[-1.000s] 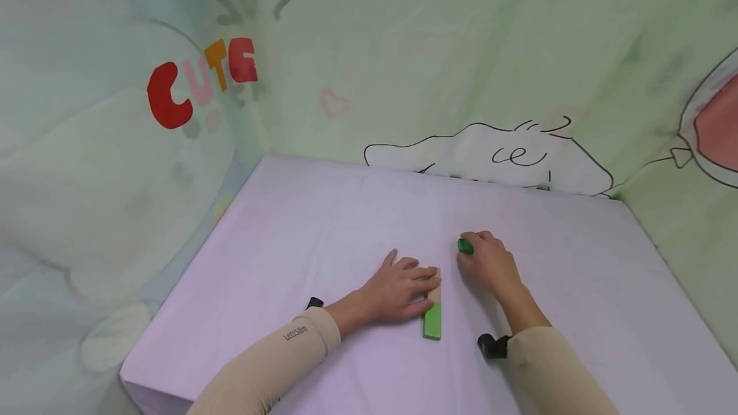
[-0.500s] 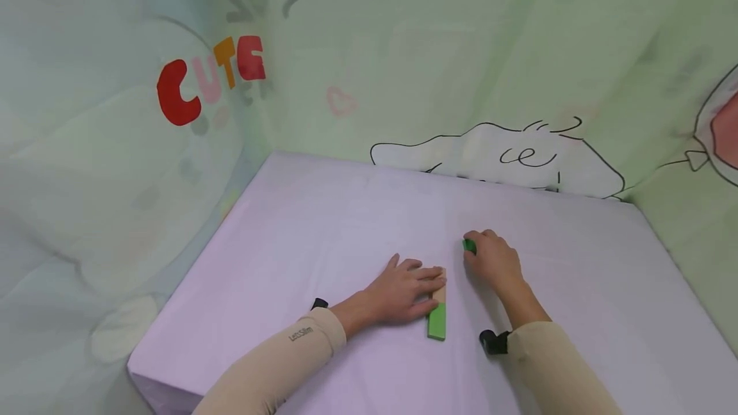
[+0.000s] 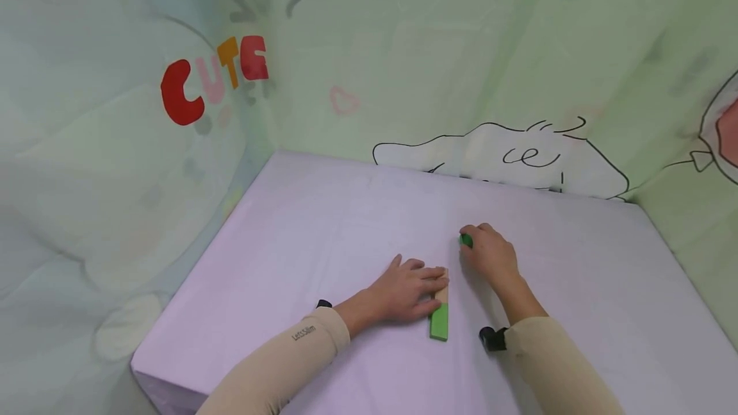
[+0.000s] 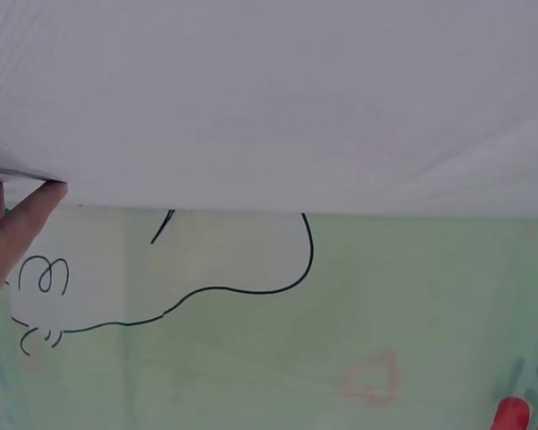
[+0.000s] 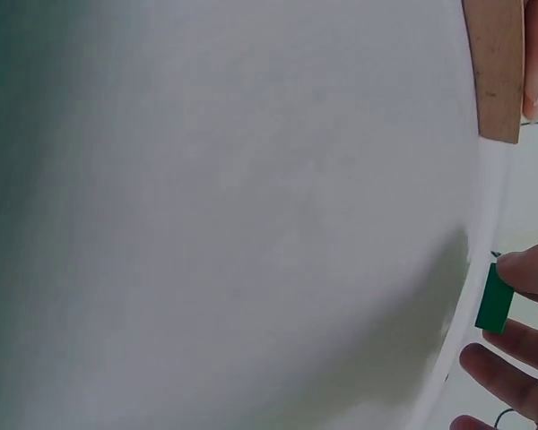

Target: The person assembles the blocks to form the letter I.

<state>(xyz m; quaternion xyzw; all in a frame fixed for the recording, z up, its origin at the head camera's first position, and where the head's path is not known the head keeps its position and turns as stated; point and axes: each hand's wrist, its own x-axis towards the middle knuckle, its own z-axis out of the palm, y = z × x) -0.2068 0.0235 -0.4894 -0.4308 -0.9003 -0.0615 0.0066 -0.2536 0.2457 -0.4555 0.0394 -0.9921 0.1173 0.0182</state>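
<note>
In the head view my left hand [image 3: 403, 290] lies with spread fingers across a plain wooden block [image 3: 442, 293], its fingertips over the long side. End to end with that block, on the near side, is a light green block [image 3: 439, 325]. My right hand [image 3: 490, 252], farther back and to the right, pinches a small dark green block [image 3: 466, 240] between thumb and fingers. The right wrist view shows this green block [image 5: 495, 298] beside the thumb, with the wooden block [image 5: 498, 72] at the upper right. Only a few left fingers [image 4: 31, 215] show in the left wrist view.
A pale lilac cloth [image 3: 323, 210] covers the table, whose back edge meets a green printed curtain [image 3: 415, 69]. Another curtain with coloured letters [image 3: 213, 75] hangs at the left. Black wrist cameras [image 3: 492, 339] stick out near both sleeves.
My right hand has shifted slightly left and away with the dark green block. My left hand stays on the wooden block. The head view has turned a little to the left.
</note>
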